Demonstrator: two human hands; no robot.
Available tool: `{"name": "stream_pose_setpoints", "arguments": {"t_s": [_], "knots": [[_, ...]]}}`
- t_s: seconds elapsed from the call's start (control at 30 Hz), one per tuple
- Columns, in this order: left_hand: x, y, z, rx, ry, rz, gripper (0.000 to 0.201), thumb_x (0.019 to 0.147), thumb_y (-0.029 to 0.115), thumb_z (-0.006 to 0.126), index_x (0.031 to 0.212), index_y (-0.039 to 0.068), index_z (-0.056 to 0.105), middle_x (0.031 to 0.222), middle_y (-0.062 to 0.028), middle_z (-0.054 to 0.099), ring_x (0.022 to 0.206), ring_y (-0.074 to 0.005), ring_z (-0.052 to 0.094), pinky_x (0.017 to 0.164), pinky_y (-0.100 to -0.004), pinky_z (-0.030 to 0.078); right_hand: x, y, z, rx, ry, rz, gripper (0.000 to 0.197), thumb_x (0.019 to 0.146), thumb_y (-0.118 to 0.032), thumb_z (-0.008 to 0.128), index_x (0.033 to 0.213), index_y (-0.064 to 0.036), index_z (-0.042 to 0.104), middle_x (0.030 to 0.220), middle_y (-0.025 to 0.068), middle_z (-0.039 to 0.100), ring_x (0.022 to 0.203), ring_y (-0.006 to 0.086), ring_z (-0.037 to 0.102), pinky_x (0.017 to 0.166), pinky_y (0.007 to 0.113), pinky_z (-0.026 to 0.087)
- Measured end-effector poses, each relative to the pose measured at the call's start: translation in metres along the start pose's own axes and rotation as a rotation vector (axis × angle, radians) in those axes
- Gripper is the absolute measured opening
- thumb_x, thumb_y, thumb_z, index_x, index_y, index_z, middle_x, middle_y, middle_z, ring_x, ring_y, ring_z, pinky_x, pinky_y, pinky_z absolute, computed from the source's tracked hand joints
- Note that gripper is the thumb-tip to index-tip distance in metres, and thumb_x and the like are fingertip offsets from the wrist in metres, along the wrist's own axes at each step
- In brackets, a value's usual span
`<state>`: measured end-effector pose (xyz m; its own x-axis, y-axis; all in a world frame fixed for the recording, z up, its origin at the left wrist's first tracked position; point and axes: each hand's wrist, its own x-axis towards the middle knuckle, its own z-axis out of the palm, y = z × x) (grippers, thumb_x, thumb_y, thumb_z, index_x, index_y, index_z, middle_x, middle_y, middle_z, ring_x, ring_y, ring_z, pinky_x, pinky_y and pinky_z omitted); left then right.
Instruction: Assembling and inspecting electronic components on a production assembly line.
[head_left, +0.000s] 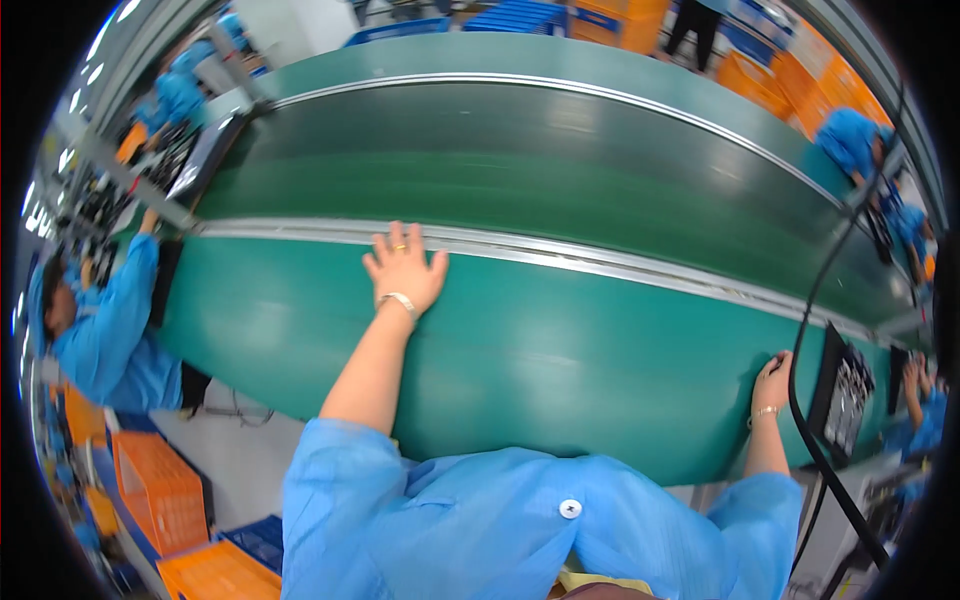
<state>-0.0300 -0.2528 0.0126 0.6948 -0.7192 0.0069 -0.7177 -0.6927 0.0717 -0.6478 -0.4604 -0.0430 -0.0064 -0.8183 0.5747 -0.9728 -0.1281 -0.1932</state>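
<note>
My left hand [405, 268] lies with its fingers spread on the green work surface [500, 350], its fingertips reaching the metal rail [520, 248] that borders the conveyor belt. A ring and a bracelet show on it, and it holds nothing. Farther right, my right hand [772, 385] is closed at the surface, with a small dark thing partly showing at its fingers; what it is I cannot make out. Just right of that hand hangs a black cable [800, 375], and beyond it lies a dark tray-like panel [845, 395] with many small parts.
Past the rail runs a dark green conveyor belt [520, 150]. Co-workers in blue, one at the left [105, 330] and one at the far right [850, 140], stand along the line. Orange crates [165, 490] are at the lower left. A dark flat panel [205, 160] rests at the belt's left end.
</note>
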Motion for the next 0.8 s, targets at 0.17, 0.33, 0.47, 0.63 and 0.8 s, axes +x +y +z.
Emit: {"name": "stream_pose_setpoints", "arguments": {"t_s": [0.17, 0.33, 0.47, 0.63, 0.8], "knots": [[-0.005, 0.005, 0.006, -0.043, 0.027, 0.005, 0.074, 0.096, 0.056, 0.037, 0.153, 0.009, 0.028, 0.16, -0.0165, 0.02, 0.147, -0.0433, 0.015, 0.116, -0.0603, 0.013, -0.009, -0.168, -0.016, 0.345, -0.171, -0.206, 0.011, 0.086, 0.001, 0.053, 0.097, 0.0011, 0.053, 0.096, 0.022, 0.057, 0.09, 0.04, 0.058, 0.081, 0.045, 0.047], [-0.013, 0.008, 0.0, -0.048, 0.029, 0.01, 0.07, 0.098, 0.052, 0.039, 0.152, 0.008, 0.029, 0.159, -0.017, 0.023, 0.146, -0.0429, 0.018, 0.116, -0.0581, 0.018, -0.053, -0.315, -0.022, 0.712, -0.216, -0.372, 0.015, 0.085, -0.005, 0.059, 0.099, -0.0024, 0.057, 0.113, 0.0223, 0.062, 0.102, 0.0403, 0.058, 0.09, 0.044, 0.047], [-0.02, 0.017, 0.009, -0.096, 0.099, 0.016, 0.064, 0.098, 0.043, 0.046, 0.146, 0.003, 0.037, 0.155, -0.0181, 0.031, 0.143, -0.0437, 0.024, 0.115, -0.0568, 0.022, -0.092, -0.378, -0.03, 1.058, -0.389, -0.363, 0.011, 0.089, -0.002, 0.055, 0.1, -0.0031, 0.057, 0.116, 0.0227, 0.062, 0.106, 0.0399, 0.058, 0.094, 0.044, 0.047], [-0.052, 0.074, 0.015, -0.053, 0.033, 0.192, 0.068, 0.096, 0.044, 0.046, 0.148, 0.002, 0.034, 0.155, -0.0238, 0.027, 0.141, -0.0517, 0.02, 0.115, -0.0585, 0.018, -0.088, -0.379, -0.029, 1.174, -0.485, -0.331, 0.015, 0.09, -0.003, 0.056, 0.105, -0.0027, 0.055, 0.118, 0.0223, 0.062, 0.11, 0.039, 0.06, 0.091, 0.043, 0.049], [-0.068, 0.125, 0.027, -0.061, -0.047, 0.4, 0.07, 0.095, 0.038, 0.047, 0.153, 0.005, 0.025, 0.157, -0.0276, 0.019, 0.141, -0.0566, 0.015, 0.115, -0.0604, 0.016, -0.085, -0.374, -0.035, 1.237, -0.476, -0.314, 0.017, 0.091, -0.006, 0.056, 0.107, -0.003, 0.053, 0.119, 0.0228, 0.061, 0.112, 0.0393, 0.06, 0.09, 0.043, 0.05]]}}
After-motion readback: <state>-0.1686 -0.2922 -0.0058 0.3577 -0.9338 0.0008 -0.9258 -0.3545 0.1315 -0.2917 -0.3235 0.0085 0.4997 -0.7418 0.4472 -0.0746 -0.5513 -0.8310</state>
